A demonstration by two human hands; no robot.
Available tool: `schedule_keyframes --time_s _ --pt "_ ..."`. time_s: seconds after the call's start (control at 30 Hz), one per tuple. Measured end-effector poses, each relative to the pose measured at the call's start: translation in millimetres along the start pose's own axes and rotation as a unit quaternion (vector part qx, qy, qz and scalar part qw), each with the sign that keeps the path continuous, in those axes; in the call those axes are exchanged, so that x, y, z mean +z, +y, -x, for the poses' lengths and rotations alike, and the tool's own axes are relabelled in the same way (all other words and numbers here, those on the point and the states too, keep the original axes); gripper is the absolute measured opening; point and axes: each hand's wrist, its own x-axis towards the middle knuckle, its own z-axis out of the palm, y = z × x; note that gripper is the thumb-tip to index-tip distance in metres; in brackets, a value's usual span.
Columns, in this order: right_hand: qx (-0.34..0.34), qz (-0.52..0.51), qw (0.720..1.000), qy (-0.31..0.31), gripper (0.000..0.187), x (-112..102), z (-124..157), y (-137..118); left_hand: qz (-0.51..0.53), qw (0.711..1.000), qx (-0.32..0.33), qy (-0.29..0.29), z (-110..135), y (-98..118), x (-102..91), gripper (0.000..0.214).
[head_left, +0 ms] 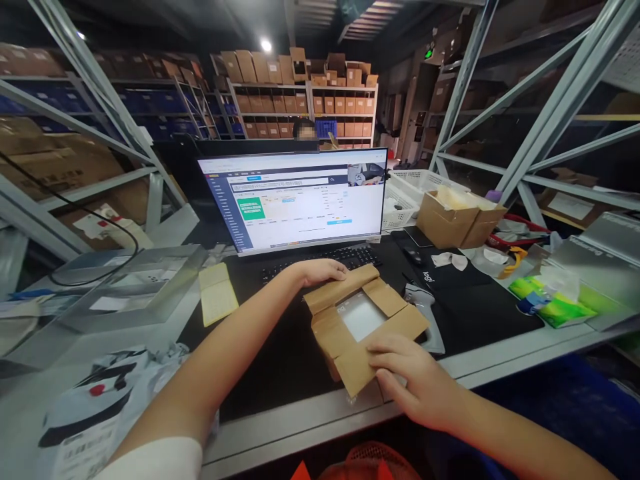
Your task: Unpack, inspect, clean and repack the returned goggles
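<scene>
A small brown cardboard box (326,347) rests near the front edge of the black desk mat, its top flaps folded outward. Inside the opening shows a flat whitish item (363,319) with faint printing; its kind I cannot make out. My left hand (323,272) is at the far left edge of the box, fingers curled over the back flap. On the near right side, my right hand (413,380) grips the front flap between thumb and fingers. A grey handheld scanner (425,313) lies just right of the box, partly hidden by it.
Behind the box stand a keyboard (370,256) and a lit monitor (300,200). Yellow note sheets (219,293) and a plastic-wrapped parcel (95,393) lie left. To the right are a mouse (413,255), a cardboard carton (443,220) and a green tissue pack (555,300).
</scene>
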Motion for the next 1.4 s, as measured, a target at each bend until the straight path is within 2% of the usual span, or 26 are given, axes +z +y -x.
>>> schedule_keyframes --time_s 0.1,0.17,0.23,0.3,0.4,0.47,0.5,0.57,0.63,0.7,0.77,0.83,0.87,0.93,1.0,1.07,1.1,1.17,1.2,1.27,1.33,1.37,1.4 --pt "0.042 -0.099 0.986 -0.124 0.018 -27.8 -27.5 4.8 0.013 1.000 -0.007 0.006 0.3 -1.2 5.1 0.033" --pt "0.085 -0.104 0.967 -0.218 0.022 -50.1 -53.1 16.6 -0.006 0.999 -0.015 0.029 4.8 7.6 7.8 0.032" --pt "0.145 -0.015 0.951 -0.272 0.028 -70.4 -81.8 33.2 -0.034 0.996 -0.025 0.079 12.9 21.0 14.0 0.036" --pt "0.186 0.141 0.926 -0.296 0.028 -81.6 -108.2 49.6 -0.092 0.986 -0.024 0.139 23.3 35.5 26.8 0.035" --pt "0.216 0.287 0.855 -0.374 0.044 -74.4 -133.6 61.2 -0.266 0.943 0.020 0.201 37.4 51.8 54.7 0.031" --pt "0.220 0.307 0.833 -0.404 0.057 -59.9 -139.9 58.5 -0.361 0.905 0.032 0.221 42.3 55.1 70.2 0.031" --pt "0.218 0.308 0.835 -0.400 0.060 -53.1 -140.8 55.6 -0.376 0.898 0.022 0.227 43.0 54.1 74.6 0.036" --pt "0.210 0.305 0.844 -0.388 0.059 -45.5 -140.3 51.7 -0.365 0.903 -0.015 0.227 41.6 47.4 75.3 0.051" --pt "0.200 0.297 0.851 -0.384 0.055 -49.2 -138.4 56.0 -0.309 0.929 -0.036 0.201 38.1 36.5 66.7 0.057" --pt "0.199 0.269 0.864 -0.377 0.046 -62.6 -134.6 72.0 -0.216 0.964 -0.032 0.148 34.3 23.8 53.8 0.057" --pt "0.220 0.187 0.887 -0.360 0.036 -78.9 -126.4 97.9 -0.102 0.992 -0.005 0.075 30.3 11.2 42.9 0.057" --pt "0.269 0.039 0.905 -0.328 0.029 -90.3 -111.9 127.9 0.012 1.000 0.021 0.016 26.1 0.4 38.3 0.055" --pt "0.301 -0.050 0.903 -0.303 0.027 -92.4 -102.4 142.0 0.061 0.998 0.030 -0.001 23.9 -3.8 38.6 0.054" --pt "0.366 -0.231 0.869 -0.239 0.030 -89.8 -80.4 164.8 0.132 0.991 0.031 -0.015 20.4 -9.4 43.0 0.052" --pt "0.407 -0.373 0.815 -0.178 0.037 -81.3 -58.5 178.6 0.139 0.990 0.025 0.005 20.2 -10.1 48.8 0.051" --pt "0.425 -0.443 0.777 -0.139 0.041 -72.6 -41.8 184.1 0.053 0.993 0.038 0.094 26.6 -5.0 53.1 0.048" --pt "0.429 -0.450 0.773 -0.127 0.041 -69.8 -36.5 184.6 -0.014 0.986 0.059 0.154 32.9 -0.4 54.6 0.043" --pt "0.434 -0.412 0.793 -0.111 0.042 -68.1 -33.1 181.9 -0.139 0.951 0.136 0.242 51.2 11.7 58.2 0.034" --pt "0.430 -0.369 0.818 -0.103 0.042 -69.1 -34.9 179.0 -0.178 0.934 0.185 0.247 62.1 18.2 60.9 0.031" --pt "0.390 -0.229 0.887 -0.090 0.042 -72.9 -44.3 170.0 -0.195 0.925 0.264 0.189 83.1 29.6 69.1 0.031" --pt "0.306 -0.036 0.946 -0.102 0.044 -76.3 -59.1 157.0 -0.174 0.938 0.271 0.129 97.4 35.8 79.4 0.036" --pt "0.262 0.058 0.955 -0.127 0.044 -77.0 -67.5 149.7 -0.162 0.946 0.256 0.113 100.9 36.7 84.4 0.041" --pt "0.227 0.137 0.950 -0.164 0.044 -76.7 -76.0 142.3 -0.155 0.953 0.238 0.107 102.1 36.2 88.8 0.046"
